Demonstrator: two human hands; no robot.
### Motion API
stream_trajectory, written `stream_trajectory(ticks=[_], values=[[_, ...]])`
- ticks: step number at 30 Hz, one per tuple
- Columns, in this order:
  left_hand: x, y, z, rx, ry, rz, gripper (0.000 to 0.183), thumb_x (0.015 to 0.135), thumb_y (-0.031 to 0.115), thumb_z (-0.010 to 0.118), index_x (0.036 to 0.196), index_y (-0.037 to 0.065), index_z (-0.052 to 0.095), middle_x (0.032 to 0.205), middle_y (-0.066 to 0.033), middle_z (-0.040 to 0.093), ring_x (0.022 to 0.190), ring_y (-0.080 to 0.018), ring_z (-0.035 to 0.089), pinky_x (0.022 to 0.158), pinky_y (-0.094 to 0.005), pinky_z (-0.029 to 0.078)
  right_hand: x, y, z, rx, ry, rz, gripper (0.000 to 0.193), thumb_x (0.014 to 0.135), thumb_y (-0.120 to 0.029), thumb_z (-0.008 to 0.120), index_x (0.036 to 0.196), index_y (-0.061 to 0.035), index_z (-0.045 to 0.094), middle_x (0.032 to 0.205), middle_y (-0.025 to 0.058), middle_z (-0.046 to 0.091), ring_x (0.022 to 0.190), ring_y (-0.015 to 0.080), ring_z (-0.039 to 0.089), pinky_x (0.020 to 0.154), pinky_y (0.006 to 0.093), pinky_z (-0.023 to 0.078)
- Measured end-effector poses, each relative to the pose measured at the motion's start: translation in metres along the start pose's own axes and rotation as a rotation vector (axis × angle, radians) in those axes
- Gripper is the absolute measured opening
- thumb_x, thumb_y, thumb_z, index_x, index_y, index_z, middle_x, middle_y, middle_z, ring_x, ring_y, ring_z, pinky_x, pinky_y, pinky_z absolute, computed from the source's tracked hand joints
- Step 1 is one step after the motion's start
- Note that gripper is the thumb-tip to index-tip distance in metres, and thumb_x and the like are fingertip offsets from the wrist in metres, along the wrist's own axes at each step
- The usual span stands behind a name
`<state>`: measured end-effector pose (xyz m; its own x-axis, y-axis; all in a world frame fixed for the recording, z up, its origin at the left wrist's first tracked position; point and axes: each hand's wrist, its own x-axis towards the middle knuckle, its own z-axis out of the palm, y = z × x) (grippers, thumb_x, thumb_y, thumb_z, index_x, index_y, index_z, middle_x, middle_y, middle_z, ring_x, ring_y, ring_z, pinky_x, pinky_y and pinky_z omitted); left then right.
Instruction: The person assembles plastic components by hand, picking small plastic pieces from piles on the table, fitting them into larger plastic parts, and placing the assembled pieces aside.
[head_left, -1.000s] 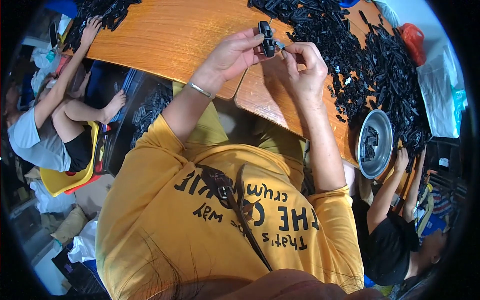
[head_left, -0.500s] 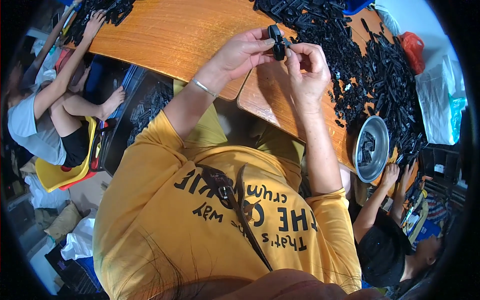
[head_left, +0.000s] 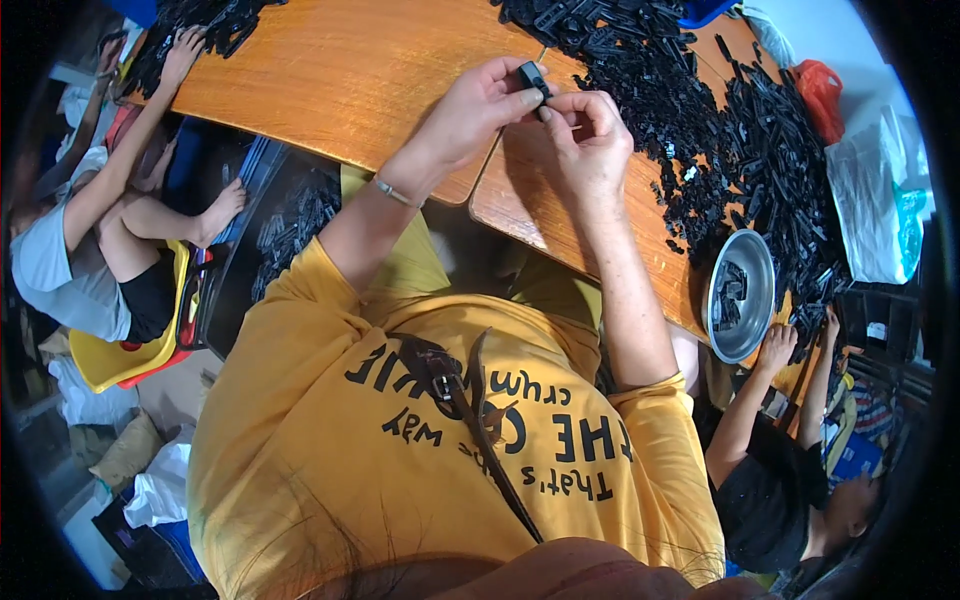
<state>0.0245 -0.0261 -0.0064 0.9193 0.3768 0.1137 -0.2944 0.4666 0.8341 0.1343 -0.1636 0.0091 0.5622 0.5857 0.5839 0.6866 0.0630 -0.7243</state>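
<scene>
My left hand (head_left: 478,105) grips a small black plastic part (head_left: 533,76) between thumb and fingers, above the wooden table (head_left: 330,75). Close against it, my right hand (head_left: 590,135) pinches at the part's lower end with thumb and forefinger. Whether the right fingertips hold a separate small piece cannot be made out. Just beyond and to the right of my hands lies a spread heap of black plastic parts (head_left: 640,95).
A metal bowl (head_left: 741,297) with black pieces stands at the table's right edge. Behind the heap are a red bag (head_left: 820,100) and a white sack (head_left: 880,205). Co-workers sit at left and lower right, their hands (head_left: 185,52) at piles of parts. A yellow chair (head_left: 125,345) is at left.
Both my hands have shifted slightly left with the black part, which is now turned and tilted differently. The co-worker's hands at right have moved a little apart.
</scene>
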Motion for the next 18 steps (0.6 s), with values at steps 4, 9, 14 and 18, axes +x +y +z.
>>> stream_trajectory(ticks=[4,9,14,18], values=[[-0.012,-0.002,0.012,0.377,0.092,0.152,0.034,0.100,0.000,0.065,0.133,-0.002,0.059,0.118,-0.0081,0.070,0.110,-0.0122,0.067,0.097,-0.0260,0.055,-0.006,0.004,0.007,0.143,-0.115,0.326,0.027,0.077,-0.002,0.088,0.095,-0.0012,0.068,0.091,0.0065,0.068,0.072,0.0119,0.065,0.067,0.0274,0.056],[-0.033,0.008,-0.011,0.415,0.201,0.064,0.039,0.100,0.001,0.064,0.138,-0.002,0.057,0.115,-0.0079,0.071,0.106,-0.0136,0.068,0.092,-0.0256,0.055,-0.011,-0.002,0.030,0.146,-0.267,0.354,0.029,0.076,-0.014,0.092,0.088,-0.0027,0.068,0.077,0.0057,0.067,0.068,0.0150,0.064,0.064,0.0308,0.054],[-0.094,0.080,-0.039,0.460,0.248,-0.280,0.040,0.101,0.004,0.064,0.139,0.004,0.054,0.112,-0.0089,0.071,0.103,-0.0152,0.068,0.092,-0.0287,0.054,-0.019,-0.006,0.028,0.197,-0.595,0.347,0.031,0.083,-0.029,0.088,0.085,-0.0032,0.071,0.078,0.0119,0.070,0.070,0.0234,0.066,0.066,0.0378,0.054],[-0.152,0.145,-0.101,1.322,0.194,-0.336,0.023,0.095,0.009,0.071,0.118,0.004,0.068,0.103,-0.0085,0.073,0.101,-0.0170,0.069,0.088,-0.0320,0.054,-0.005,0.042,-0.022,-0.259,-0.263,0.134,0.025,0.082,-0.024,0.086,0.089,-0.0045,0.072,0.088,0.0161,0.071,0.079,0.0330,0.071,0.071,0.0441,0.056]])
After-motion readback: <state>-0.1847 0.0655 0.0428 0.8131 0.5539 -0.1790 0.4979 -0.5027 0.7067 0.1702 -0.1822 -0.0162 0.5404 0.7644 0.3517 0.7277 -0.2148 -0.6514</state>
